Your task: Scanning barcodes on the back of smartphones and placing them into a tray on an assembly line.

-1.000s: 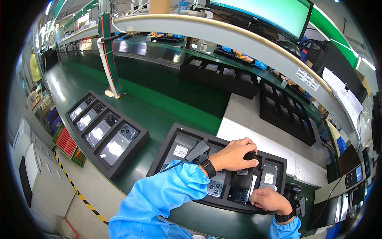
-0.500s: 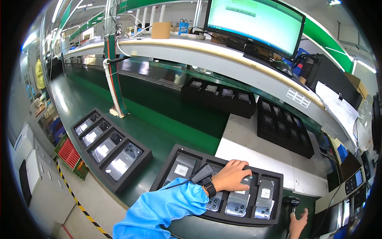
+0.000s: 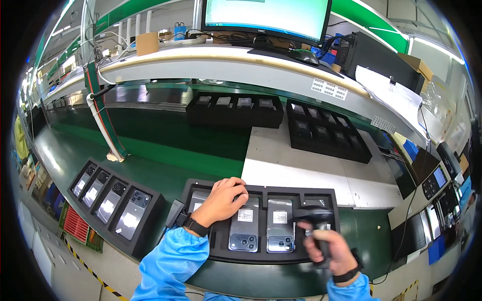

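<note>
In front of me lies a black foam tray (image 3: 321, 192) with several smartphones in separate slots. A phone (image 3: 244, 226) with a white label lies below the fingers of my left hand (image 3: 226, 199), which rests loosely spread over its upper end and the tray's far rim, grasping nothing. Beside it is another labelled phone (image 3: 279, 224), camera end toward me. My right hand (image 3: 335, 252), somewhat blurred, grips a black handheld barcode scanner (image 3: 317, 216) above the rightmost slot, partly hiding the phone there. The leftmost phone is partly covered by my left hand and wrist.
To the left stands another foam tray (image 3: 154, 209) of phones. Two dark trays (image 3: 236, 118) (image 3: 329, 150) lie farther back, one on a white board (image 3: 271, 155). A shelf above bears a monitor (image 3: 266, 20) and a mouse (image 3: 305, 56). A cable-wrapped post (image 3: 103, 120) rises at left.
My right hand has come in from the lower right with the barcode scanner, now above the tray. My left hand has shifted toward the tray's left side. The whole view has turned rightward.
</note>
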`<control>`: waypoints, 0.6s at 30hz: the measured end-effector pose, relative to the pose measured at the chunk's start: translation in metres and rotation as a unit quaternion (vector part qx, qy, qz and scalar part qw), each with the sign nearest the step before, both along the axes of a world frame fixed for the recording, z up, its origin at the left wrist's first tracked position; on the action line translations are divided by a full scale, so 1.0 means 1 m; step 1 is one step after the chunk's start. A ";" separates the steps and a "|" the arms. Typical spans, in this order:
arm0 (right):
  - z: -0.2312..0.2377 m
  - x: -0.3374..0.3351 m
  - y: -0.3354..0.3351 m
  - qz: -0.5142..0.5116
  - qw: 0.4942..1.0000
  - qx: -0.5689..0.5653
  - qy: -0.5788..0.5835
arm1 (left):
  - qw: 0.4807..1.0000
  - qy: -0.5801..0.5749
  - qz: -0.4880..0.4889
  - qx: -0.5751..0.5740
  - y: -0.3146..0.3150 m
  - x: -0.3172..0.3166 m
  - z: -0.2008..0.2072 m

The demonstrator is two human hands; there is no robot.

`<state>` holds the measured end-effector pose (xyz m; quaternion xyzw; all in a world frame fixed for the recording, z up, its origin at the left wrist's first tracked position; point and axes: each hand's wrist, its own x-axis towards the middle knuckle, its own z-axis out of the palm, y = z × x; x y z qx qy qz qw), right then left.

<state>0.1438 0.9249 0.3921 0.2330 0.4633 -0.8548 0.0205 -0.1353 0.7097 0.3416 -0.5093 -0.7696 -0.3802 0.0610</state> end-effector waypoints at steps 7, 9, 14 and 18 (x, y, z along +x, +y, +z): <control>-0.012 -0.068 -0.083 0.143 0.990 -0.001 -0.014 | 0.998 0.042 0.037 0.000 0.008 0.004 -0.007; -0.011 -0.066 -0.084 0.142 0.990 0.001 -0.007 | 0.998 0.052 0.041 -0.003 0.009 0.006 -0.008; -0.003 -0.029 -0.053 0.110 0.988 0.107 0.026 | 0.997 0.070 0.011 -0.018 0.013 0.013 -0.010; -0.012 0.016 0.000 -0.083 0.947 0.309 0.014 | 0.994 0.099 0.004 -0.052 0.016 0.016 -0.009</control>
